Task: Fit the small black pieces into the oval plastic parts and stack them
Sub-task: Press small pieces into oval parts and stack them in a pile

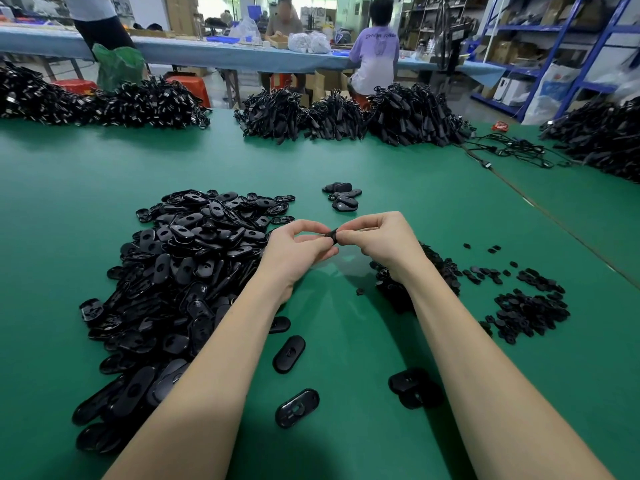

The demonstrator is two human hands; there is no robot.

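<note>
Green matted worktable [381,161] in a busy workshop, blue shelving [561,39] at the far right, seated people [375,46] at a long bench beyond. At centre, both bare hands raised just above the mat, fingertips meeting: left hand [298,249] with thumb and curled fingers pinching one end of a glossy black oval plastic part [333,236], right hand [379,237] with fingers curled, pinching the other end; whether a small piece sits between the right fingertips, impossible to tell. Immediately left of the left wrist, a large heap of black oval plastic shells [180,282], spilling toward the near edge. Under and behind the right wrist, a mound of small black pieces [440,268], with more of the same scattered and clustered farther right [530,313]. Between the forearms, several loose oval shells [289,354] lying flat and apart on the mat. Beyond the hands, a short stack of finished oval parts [343,196]. Along the far edge, big piles of black cable assemblies [349,116].
</note>
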